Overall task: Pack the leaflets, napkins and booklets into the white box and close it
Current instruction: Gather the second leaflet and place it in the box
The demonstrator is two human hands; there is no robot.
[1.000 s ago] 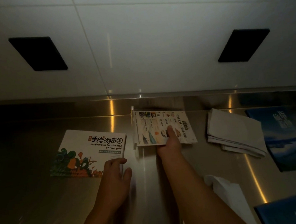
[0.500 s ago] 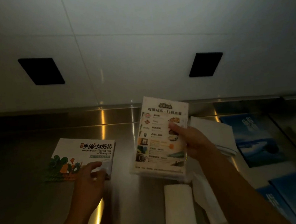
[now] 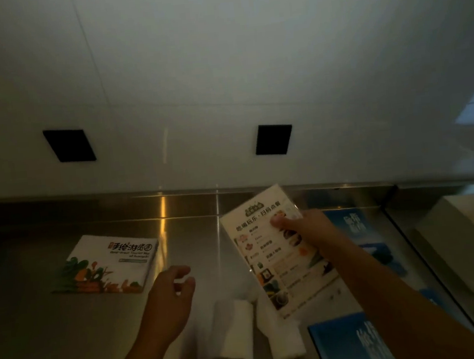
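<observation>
On the head camera, my right hand (image 3: 304, 226) is raised over the steel counter (image 3: 41, 328). It pinches a stack of menu leaflets (image 3: 278, 265) near the top edge, thumb on the printed face and fingers behind. The stack is clear of the counter and tilted, top leaning away to the right, with its lower end hanging above two folded white napkins (image 3: 236, 332) that lie side by side near me.

My left hand (image 3: 169, 298) hovers above the counter with its fingers loosely curled, gripping nothing. Just beyond it and to the left, not touching it, the tourist map booklet (image 3: 108, 264) lies flat, cover up.

A blue booklet (image 3: 350, 345) lies flat at the near right, beside the napkins. A second blue booklet (image 3: 356, 225) lies farther back, partly hidden by my right hand and forearm.

At the far right, past a seam in the counter, sits a pale white object (image 3: 468, 244); it is too dim for me to say whether it is the box.

Behind the counter, the white wall (image 3: 219, 65) carries two black squares (image 3: 70, 144).
</observation>
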